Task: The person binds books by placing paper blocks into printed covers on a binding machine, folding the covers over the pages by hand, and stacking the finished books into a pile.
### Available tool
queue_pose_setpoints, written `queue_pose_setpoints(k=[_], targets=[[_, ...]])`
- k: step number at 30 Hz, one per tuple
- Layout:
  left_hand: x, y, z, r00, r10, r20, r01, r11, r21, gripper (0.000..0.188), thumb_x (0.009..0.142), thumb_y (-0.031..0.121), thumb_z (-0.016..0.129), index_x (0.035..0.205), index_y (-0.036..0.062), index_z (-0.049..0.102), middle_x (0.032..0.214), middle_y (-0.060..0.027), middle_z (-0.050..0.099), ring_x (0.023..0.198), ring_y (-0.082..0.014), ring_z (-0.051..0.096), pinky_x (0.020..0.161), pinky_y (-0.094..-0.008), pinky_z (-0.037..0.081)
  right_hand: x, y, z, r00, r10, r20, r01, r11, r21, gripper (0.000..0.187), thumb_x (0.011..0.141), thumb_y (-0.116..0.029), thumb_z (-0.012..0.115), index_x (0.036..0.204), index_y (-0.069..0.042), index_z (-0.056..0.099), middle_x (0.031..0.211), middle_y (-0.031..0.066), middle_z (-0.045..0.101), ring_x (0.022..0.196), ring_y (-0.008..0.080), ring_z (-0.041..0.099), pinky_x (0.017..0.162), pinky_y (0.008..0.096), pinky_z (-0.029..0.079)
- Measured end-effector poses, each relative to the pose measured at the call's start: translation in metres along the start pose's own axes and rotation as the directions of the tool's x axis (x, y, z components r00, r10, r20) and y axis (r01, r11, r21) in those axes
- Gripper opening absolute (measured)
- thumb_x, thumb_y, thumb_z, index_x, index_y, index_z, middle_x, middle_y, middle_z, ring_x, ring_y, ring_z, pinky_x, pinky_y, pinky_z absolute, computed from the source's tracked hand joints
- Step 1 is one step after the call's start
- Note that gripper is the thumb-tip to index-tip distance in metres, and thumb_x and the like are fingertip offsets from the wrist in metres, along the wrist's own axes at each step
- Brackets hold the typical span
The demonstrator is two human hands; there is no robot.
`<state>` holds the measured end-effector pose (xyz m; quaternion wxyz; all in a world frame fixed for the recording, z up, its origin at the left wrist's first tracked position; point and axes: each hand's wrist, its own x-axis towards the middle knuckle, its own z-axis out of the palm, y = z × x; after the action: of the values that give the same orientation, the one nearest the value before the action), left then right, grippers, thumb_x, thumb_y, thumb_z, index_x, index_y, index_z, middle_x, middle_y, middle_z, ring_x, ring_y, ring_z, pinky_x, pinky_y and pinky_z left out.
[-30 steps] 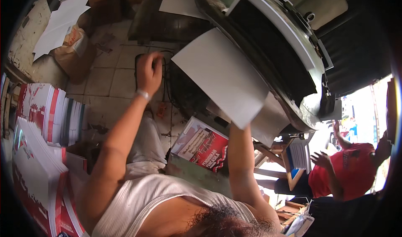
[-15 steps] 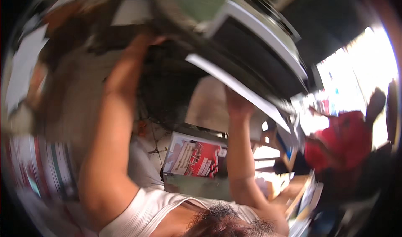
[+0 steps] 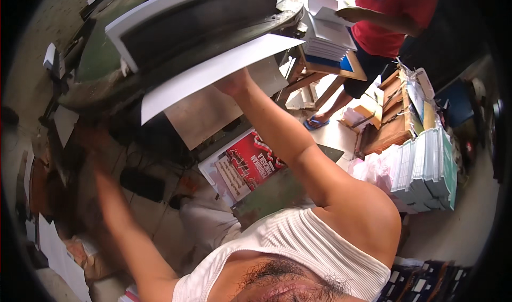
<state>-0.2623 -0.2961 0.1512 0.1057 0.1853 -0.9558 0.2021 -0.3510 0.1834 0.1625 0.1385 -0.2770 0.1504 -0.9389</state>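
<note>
A large white sheet (image 3: 218, 75) spans the front of a dark, rounded machine (image 3: 197, 30). My right hand (image 3: 234, 82) reaches up to its near edge, and the fingers disappear beneath it, so their grip is hidden. Just under that hand lies a flat grey-brown board (image 3: 205, 113). Far out to the left, my left hand (image 3: 92, 142) is smeared by motion against a dark area. A small white sheet (image 3: 65, 125) stands close to it. Whether the left hand holds anything does not show.
A person in a red shirt (image 3: 397, 14) handles a paper stack (image 3: 328, 38) on a wooden table at the right. Bundled booklets (image 3: 426, 166) are piled at lower right. A red-and-white printed sheet (image 3: 248, 160) lies below the board. A black pedal-like object (image 3: 143, 184) sits on the tiles.
The whole view has swung to the right. My left hand has come away from the machine's front and dropped out to the left. My right hand stays at the white sheet's edge.
</note>
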Motion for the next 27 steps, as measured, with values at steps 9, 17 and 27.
queue_pose_setpoints(k=[9, 17, 27], targets=[[-0.329, 0.114, 0.031, 0.948, -0.317, -0.036, 0.13, 0.487, -0.863, 0.06, 0.09, 0.039, 0.073, 0.132, -0.0007, 0.058, 0.141, -0.0233, 0.054, 0.137, -0.0377, 0.045, 0.116, -0.0482, 0.031, 0.004, -0.028, -0.048, 0.964, 0.038, 0.264, -0.06, 0.995, 0.076, 0.027, 0.095, -0.009, 0.059, 0.121, -0.007, 0.062, 0.119, 0.012, 0.066, 0.113, 0.0305, 0.063, 0.098, 0.0576, 0.052], [-0.464, 0.14, -0.023, 0.828, -0.418, 0.372, 0.466, 0.145, -0.873, 0.051, 0.088, 0.033, 0.077, 0.128, 0.0043, 0.063, 0.131, -0.017, 0.065, 0.123, -0.0321, 0.06, 0.104, -0.039, 0.046, -0.135, -0.048, -0.063, 0.688, 0.031, -0.725, -0.503, 0.741, -0.445, 0.024, 0.091, 0.001, 0.064, 0.113, -0.007, 0.06, 0.106, 0.008, 0.067, 0.089, 0.0249, 0.069, 0.07, 0.0431, 0.062], [-0.42, 0.173, -0.038, 0.891, -0.312, 0.331, 0.358, 0.034, -0.933, 0.049, 0.088, 0.035, 0.075, 0.129, 0.0107, 0.064, 0.13, -0.0157, 0.066, 0.12, -0.0313, 0.063, 0.1, -0.0385, 0.049, -0.151, -0.014, -0.029, 0.639, 0.764, -0.093, 0.399, -0.433, -0.808, 0.042, 0.088, -0.017, 0.062, 0.129, -0.005, 0.06, 0.12, 0.022, 0.067, 0.112, 0.0366, 0.065, 0.097, 0.0459, 0.05]])
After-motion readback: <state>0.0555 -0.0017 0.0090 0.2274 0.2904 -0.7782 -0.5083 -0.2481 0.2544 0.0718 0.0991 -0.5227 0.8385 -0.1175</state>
